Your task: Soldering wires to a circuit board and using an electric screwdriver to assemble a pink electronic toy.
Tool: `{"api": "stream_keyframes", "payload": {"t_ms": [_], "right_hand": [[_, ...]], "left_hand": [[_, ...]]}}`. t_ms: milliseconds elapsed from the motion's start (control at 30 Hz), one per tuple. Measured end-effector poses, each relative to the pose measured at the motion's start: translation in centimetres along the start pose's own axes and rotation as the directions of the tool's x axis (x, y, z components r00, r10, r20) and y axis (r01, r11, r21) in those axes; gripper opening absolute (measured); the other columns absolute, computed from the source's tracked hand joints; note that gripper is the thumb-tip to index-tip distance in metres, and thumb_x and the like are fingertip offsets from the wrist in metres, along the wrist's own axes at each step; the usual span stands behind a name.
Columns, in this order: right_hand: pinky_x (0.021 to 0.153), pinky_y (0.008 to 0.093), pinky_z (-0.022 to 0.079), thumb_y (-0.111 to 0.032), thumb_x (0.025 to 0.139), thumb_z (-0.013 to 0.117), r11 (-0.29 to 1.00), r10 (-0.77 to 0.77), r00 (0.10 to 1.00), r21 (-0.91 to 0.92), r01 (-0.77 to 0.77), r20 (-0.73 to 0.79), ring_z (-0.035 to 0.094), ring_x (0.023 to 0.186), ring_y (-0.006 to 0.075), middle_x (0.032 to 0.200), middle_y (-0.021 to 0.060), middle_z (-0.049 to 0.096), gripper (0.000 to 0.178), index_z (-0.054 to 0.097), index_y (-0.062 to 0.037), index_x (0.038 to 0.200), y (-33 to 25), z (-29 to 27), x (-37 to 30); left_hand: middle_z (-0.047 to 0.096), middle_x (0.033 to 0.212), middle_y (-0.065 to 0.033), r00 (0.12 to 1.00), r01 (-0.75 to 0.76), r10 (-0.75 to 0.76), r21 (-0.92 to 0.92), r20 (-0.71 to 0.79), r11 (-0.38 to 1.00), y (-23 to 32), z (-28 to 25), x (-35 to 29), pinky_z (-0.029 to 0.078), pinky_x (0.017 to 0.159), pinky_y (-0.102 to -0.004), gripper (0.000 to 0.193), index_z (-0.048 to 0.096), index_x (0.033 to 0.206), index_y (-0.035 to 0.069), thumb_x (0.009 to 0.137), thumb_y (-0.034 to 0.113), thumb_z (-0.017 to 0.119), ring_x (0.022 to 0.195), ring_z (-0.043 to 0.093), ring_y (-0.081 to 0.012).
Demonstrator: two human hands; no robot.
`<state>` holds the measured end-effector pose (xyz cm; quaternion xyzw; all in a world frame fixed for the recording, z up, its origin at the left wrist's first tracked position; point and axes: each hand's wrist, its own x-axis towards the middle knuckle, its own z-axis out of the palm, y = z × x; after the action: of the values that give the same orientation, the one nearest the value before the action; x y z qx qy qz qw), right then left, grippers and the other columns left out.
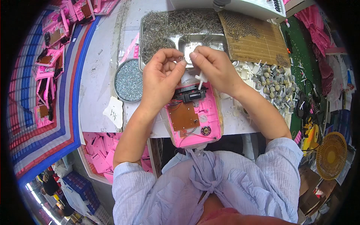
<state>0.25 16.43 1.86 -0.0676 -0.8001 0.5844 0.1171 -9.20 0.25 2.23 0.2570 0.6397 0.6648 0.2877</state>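
Note:
Over the metal tray (192,38) of thin wire springs (176,23), my hands face each other, close but apart. My left hand (162,78) is closed in a pinch on what looks like a tiny wire spring (181,59). In my right hand (216,71), thumb and forefinger are pressed together, and a white cross-shaped plastic part (201,79) sticks out below the fingers. Under both hands lies an opened pink plastic housing (213,112). Inside it sit a brown circuit board (183,117), a black module (192,95), a small round speaker (206,130) and loose wires.
A round tin (116,84) of small screws stands left of the housing. Brown cardboard (258,50) with more springs overlaps the tray's right side. Grey cylindrical parts (275,84) and white plastic pieces (252,71) are heaped at right. Pink assemblies (48,60) lie on striped cloth (71,112).

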Motion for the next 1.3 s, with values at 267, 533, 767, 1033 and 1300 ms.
{"api": "stream_keyframes", "payload": {"t_ms": [267, 533, 767, 1033, 1300], "right_hand": [[0.060, 0.0441, 0.050, -0.023, 0.092, 0.063, 0.776, -0.375, 0.914, -0.486, 0.402, 0.156, 0.064, 0.067, 0.0339, 0.078, 0.0107, 0.065, 0.016, 0.059, -0.0091, 0.100, -0.2, -2.2, 0.2], [0.054, 0.0326, 0.043, -0.026, 0.096, 0.061, 0.985, 0.026, 0.985, -0.171, 0.004, 0.170, 0.055, 0.057, 0.0132, 0.062, 0.0042, 0.058, 0.018, 0.063, -0.0079, 0.099, -2.0, -3.2, -0.3], [0.058, 0.0341, 0.042, -0.032, 0.099, 0.056, 0.999, 0.031, 0.995, -0.013, -0.030, 0.098, 0.054, 0.059, 0.0160, 0.060, 0.0095, 0.054, 0.040, 0.061, 0.0014, 0.078, -0.4, -1.0, 0.1], [0.057, 0.0397, 0.046, -0.017, 0.089, 0.067, 0.798, -0.392, 0.895, -0.407, 0.445, 0.211, 0.059, 0.063, 0.0289, 0.072, 0.0105, 0.058, 0.017, 0.056, -0.0058, 0.089, 0.0, -2.3, 0.3], [0.051, 0.0421, 0.046, -0.017, 0.081, 0.063, 0.495, -0.619, 0.691, -0.498, 0.712, 0.374, 0.061, 0.062, 0.0296, 0.069, 0.0082, 0.055, 0.014, 0.052, -0.0089, 0.083, 0.3, -2.9, 1.0]], "left_hand": [[0.060, 0.077, -0.0010, 0.932, 0.305, -0.288, -0.047, 0.222, 0.951, 1.7, -1.6, 0.7, 0.042, 0.051, -0.0200, 0.018, 0.061, 0.106, -0.001, 0.093, 0.011, 0.066, 0.055, 0.055, -0.0076], [0.061, 0.078, 0.0001, 0.931, 0.273, -0.250, -0.054, 0.266, 0.960, 1.5, -1.7, 0.5, 0.040, 0.049, -0.0193, 0.018, 0.061, 0.106, -0.002, 0.094, 0.011, 0.065, 0.054, 0.051, -0.0043], [0.061, 0.082, -0.0001, 0.973, 0.151, -0.154, 0.033, 0.174, 0.988, 1.3, -0.7, -0.2, 0.040, 0.048, -0.0175, 0.017, 0.060, 0.105, -0.002, 0.095, 0.011, 0.065, 0.056, 0.052, -0.0025], [0.058, 0.087, -0.0022, 0.771, 0.588, -0.433, -0.260, 0.467, 0.766, 0.2, -2.8, 1.3, 0.036, 0.044, -0.0158, 0.020, 0.061, 0.107, -0.002, 0.096, 0.015, 0.064, 0.058, 0.045, -0.0022], [0.051, 0.088, -0.0047, 0.529, 0.816, -0.382, -0.329, 0.758, 0.476, -1.3, -3.5, 2.0, 0.031, 0.041, -0.0128, 0.018, 0.054, 0.104, -0.002, 0.098, 0.014, 0.060, 0.058, 0.041, -0.0014]]}}
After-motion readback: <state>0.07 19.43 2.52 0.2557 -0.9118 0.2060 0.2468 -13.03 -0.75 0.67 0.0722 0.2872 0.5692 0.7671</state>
